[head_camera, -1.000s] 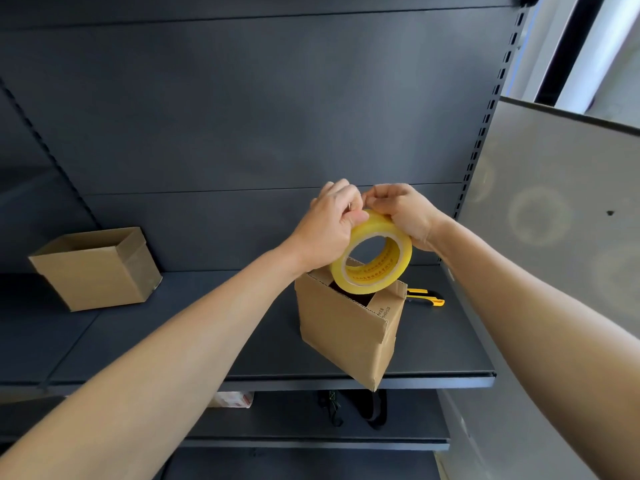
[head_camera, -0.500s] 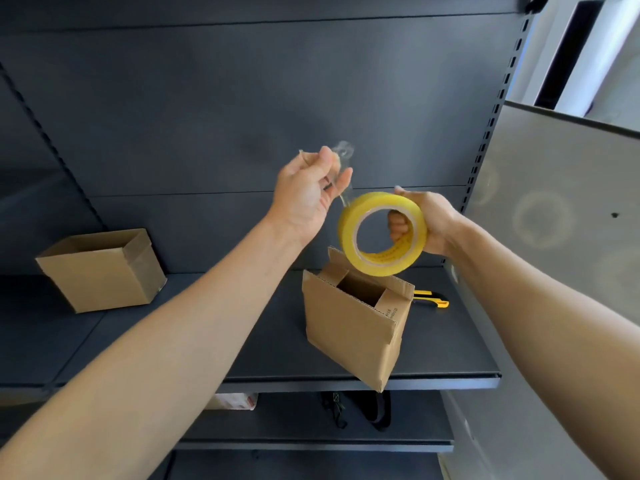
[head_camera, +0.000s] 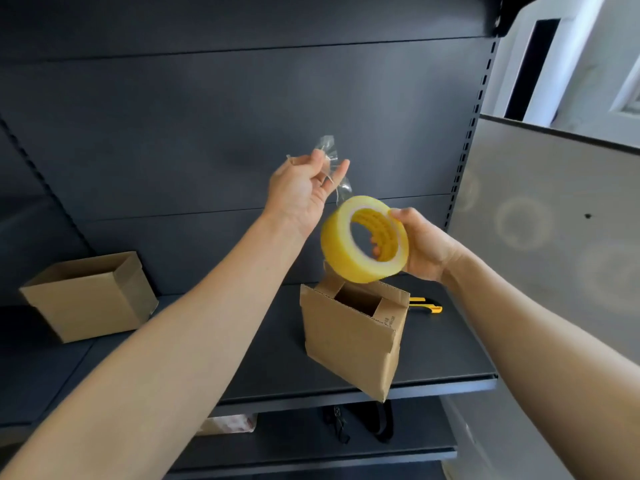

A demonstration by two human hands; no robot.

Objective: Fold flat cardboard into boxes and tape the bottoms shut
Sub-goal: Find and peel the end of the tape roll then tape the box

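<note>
**Pulling tape off the roll**

Left hand (head_camera: 304,192) pinches the crumpled free end of the clear tape strip (head_camera: 329,150) above the tape roll (head_camera: 363,239). Right hand (head_camera: 422,251) grips the roll, fingers (head_camera: 375,249) curled through the core, thumb on the rim. The box (head_camera: 349,337) stands on the shelf (head_camera: 242,358) just below, flaps open. Best to pull the strip flat and taut and clear the twist, then close the flaps before sticking.

Dark metal shelf (head_camera: 242,358) carrying an open cardboard box (head_camera: 90,299) at far left and a second cardboard box (head_camera: 349,344) at its front edge. A yellow utility knife (head_camera: 427,304) lies just behind the latter.
</note>
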